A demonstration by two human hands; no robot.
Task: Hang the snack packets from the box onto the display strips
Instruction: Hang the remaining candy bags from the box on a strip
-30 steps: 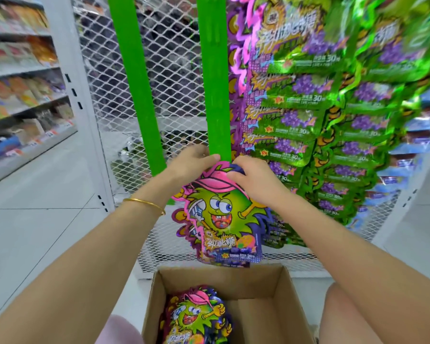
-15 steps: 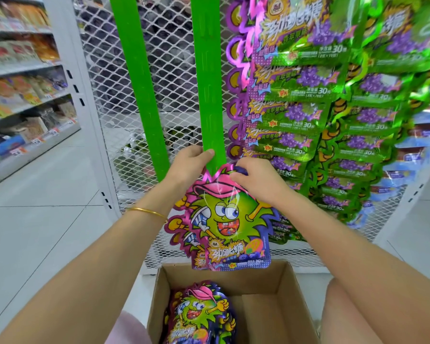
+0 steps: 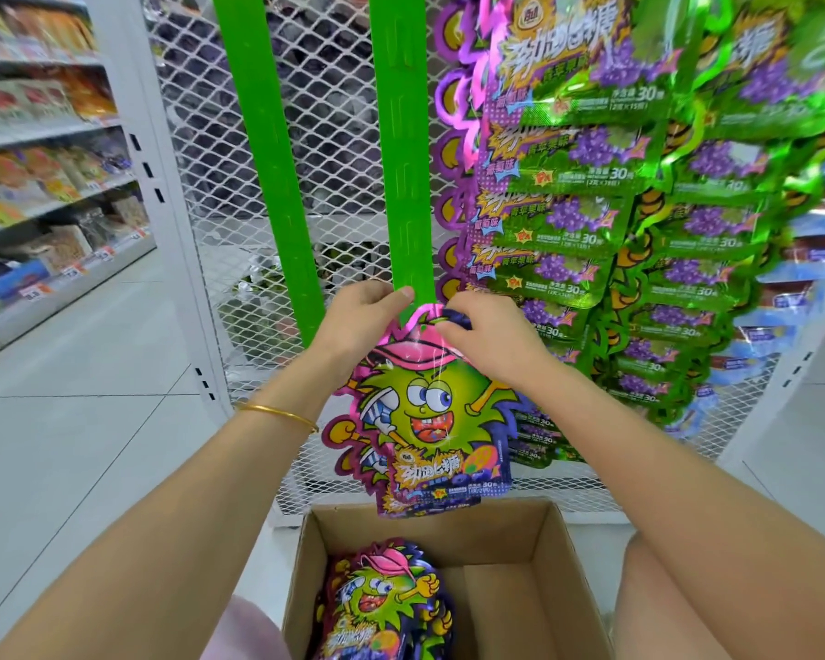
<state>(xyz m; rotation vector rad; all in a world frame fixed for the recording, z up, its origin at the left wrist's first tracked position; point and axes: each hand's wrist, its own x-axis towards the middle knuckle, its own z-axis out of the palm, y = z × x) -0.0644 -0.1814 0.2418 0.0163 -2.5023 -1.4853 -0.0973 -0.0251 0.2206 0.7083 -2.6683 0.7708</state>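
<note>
view: single head-worn wide-angle cam | faced fwd + down | range: close, both forearms (image 3: 187, 493) ran up from btm corners to frame ctr | box (image 3: 429, 526) at btm edge | display strip (image 3: 403, 159) straight ahead, up close | shelves (image 3: 44, 135) far left, blurred

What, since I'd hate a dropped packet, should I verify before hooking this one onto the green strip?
1. Right hand pinches the packet top: ok.
2. Left hand holds the strip at its lower end: ok.
3. Packet top meets the strip's end: ok.
4. Hang hole lined up with a hook: cannot tell, fingers cover it.
5. Strip above the hands bare: ok.
6. Box below to catch a drop: ok.
</note>
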